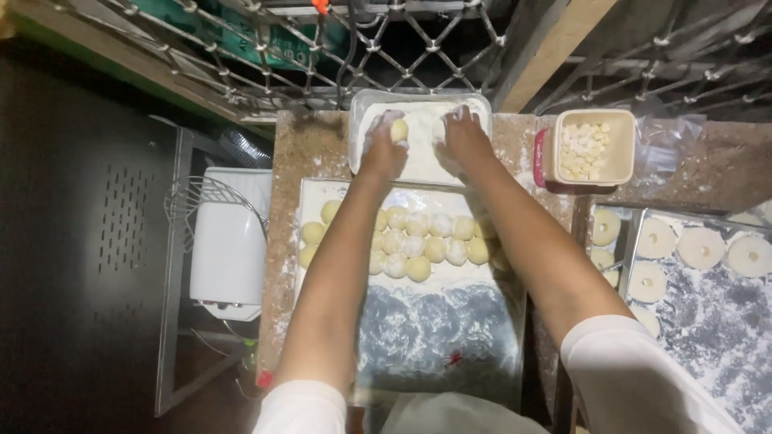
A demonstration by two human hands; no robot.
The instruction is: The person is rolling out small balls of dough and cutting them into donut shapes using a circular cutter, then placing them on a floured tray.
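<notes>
The person wears a short-sleeved white top. Its left sleeve (301, 406) ends in a rounded hem above the elbow, low in the picture; the right sleeve (635, 378) is wider and looser, with soft folds in the plain cloth. Both forearms are bare from the sleeves to the wrists. The left hand (384, 145) and the right hand (460, 137) are bare too, and both are dusted with white flour over the fingers and knuckles.
</notes>
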